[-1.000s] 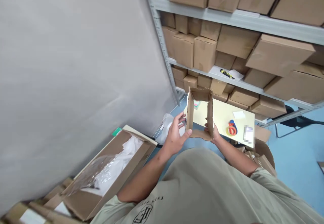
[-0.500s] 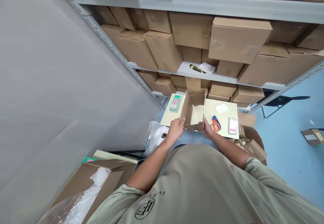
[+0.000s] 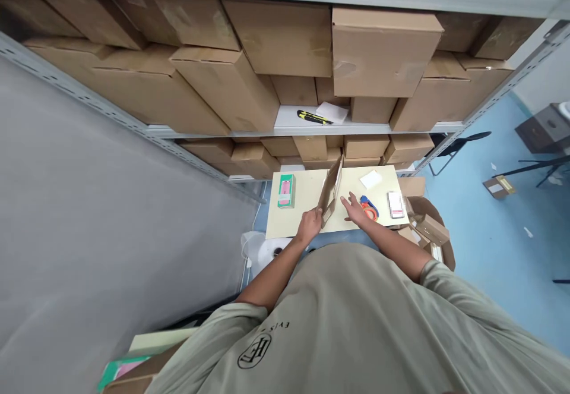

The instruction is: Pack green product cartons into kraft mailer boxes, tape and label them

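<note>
Closest to the camera, a grey-green T-shirt fills the bottom of the view, with both bare forearms reaching forward from it. At the near edge of a pale yellow table [image 3: 303,218], the left hand [image 3: 310,225] is clenched on the lower near corner of a cardboard box [image 3: 331,191]. The box stands tilted on the tabletop near its middle and is seen almost edge-on, so it looks like a thin slab. Just to its right, the right hand [image 3: 354,210] is released, with its fingers [image 3: 345,201] spread low over the table. Whether they touch the cardboard cannot be told.

Right beside that hand lies an orange and blue tape dispenser [image 3: 369,207], with a small white packet [image 3: 395,204] further right. A green and pink carton [image 3: 285,191] lies on the left part of the table, well apart from the box. A white slip [image 3: 371,179] sits near the far edge.

Behind the table stands a grey metal rack [image 3: 294,125] packed with brown cartons [image 3: 383,49]. A yellow and black utility knife [image 3: 314,117] lies on its shelf.
</note>
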{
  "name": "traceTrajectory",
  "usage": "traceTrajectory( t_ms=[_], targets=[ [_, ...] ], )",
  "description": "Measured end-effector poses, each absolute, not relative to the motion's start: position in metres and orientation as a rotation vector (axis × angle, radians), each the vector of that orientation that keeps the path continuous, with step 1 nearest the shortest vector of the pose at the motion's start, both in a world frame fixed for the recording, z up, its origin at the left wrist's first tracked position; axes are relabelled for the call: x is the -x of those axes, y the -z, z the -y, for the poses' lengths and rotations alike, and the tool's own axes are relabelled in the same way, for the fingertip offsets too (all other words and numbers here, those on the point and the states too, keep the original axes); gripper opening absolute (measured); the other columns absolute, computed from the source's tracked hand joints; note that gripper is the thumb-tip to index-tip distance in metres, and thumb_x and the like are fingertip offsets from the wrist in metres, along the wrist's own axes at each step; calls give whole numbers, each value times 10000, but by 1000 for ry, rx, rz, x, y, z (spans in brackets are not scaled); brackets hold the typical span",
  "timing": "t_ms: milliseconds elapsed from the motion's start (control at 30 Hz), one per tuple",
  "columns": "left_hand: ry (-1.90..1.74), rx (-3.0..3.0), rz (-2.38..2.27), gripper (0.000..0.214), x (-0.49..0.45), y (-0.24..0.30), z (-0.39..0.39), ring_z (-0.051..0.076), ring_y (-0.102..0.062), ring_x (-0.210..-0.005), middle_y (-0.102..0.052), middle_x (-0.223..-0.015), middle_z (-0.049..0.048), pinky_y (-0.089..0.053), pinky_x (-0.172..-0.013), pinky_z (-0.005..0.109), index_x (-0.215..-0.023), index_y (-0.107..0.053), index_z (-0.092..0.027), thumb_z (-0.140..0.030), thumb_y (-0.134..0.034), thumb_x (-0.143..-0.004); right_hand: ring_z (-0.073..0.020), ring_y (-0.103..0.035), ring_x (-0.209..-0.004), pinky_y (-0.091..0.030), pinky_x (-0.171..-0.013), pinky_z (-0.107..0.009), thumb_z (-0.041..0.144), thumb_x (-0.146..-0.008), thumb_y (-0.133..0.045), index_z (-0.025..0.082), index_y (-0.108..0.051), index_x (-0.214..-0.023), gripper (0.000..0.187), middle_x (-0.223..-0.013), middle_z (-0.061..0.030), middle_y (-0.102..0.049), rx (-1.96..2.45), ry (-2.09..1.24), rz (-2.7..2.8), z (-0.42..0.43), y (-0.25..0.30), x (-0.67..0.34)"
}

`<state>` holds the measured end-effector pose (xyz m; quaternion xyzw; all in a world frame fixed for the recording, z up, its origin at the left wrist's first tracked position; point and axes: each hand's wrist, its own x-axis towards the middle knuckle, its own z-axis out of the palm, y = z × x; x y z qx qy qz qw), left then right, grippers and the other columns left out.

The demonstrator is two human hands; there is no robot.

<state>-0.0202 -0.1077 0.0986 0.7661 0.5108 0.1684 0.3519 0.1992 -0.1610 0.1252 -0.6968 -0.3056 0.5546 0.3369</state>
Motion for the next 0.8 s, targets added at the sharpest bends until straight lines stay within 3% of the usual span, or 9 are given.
traceTrajectory(
  t_ms=[100, 200, 300, 467, 667, 800],
  targets=[
    [-313, -2066, -1208, 428, 28, -88, 104, 277, -797, -863, -762, -798, 93, -587, -847, 352, -953, -740, -202, -338, -399, -1173, -378, -617, -1518, -754, -957, -473, 769, -1002, -688, 247, -176, -1878, 1140, -1837, -240, -420, 1985, -1468, 822, 153, -130, -194],
    [-251, -2111, -1072, 396, 35, -79, 103, 281, -793, -876, -794, -863, 100, -579, -870, 356, -1096, -761, -183, -302, -390, -1168, -376, -698, -1408, -757, -920, -463, 709, -989, -729, 168, -182, -1869, 1169, -1714, -284, -558, 2114, -1424, 807, 153, -128, -187],
    [-239, -2124, -985, 432, 40, -73, 102, 269, -784, -861, -807, -903, 96, -569, -867, 349, -1197, -759, -174, -313, -350, -1183, -349, -723, -1373, -752, -893, -435, 644, -1027, -678, 170, -182, -1866, 1083, -1612, -261, -652, 2141, -1361, 799, 154, -124, -182],
    [-238, -2130, -963, 438, 45, -69, 98, 273, -776, -852, -810, -920, 108, -563, -863, 358, -1194, -750, -173, -319, -338, -1195, -324, -789, -1270, -723, -932, -420, 612, -1102, -551, 163, -212, -1853, 938, -1512, -249, -710, 2175, -1165, 789, 144, -123, -174],
    [-169, -2146, -1142, 416, 44, -74, 93, 284, -792, -920, -807, -946, 122, -563, -911, 368, -1095, -752, -180, -301, -368, -1201, -339, -841, -1013, -720, -797, -420, 384, -1005, -710, 132, -352, -1761, 874, -1284, -246, -784, 2228, -1170, 892, 136, -123, -173],
    [-164, -2082, -1310, 457, 38, -76, 83, 315, -806, -984, -818, -989, 175, -575, -933, 388, -1024, -762, -155, -275, -356, -1194, -323, -842, -931, -712, -842, -435, 212, -956, -662, 158, -382, -1741, 834, -1262, -224, -803, 2273, -1149, 1121, 151, -119, -170]
  ],
)
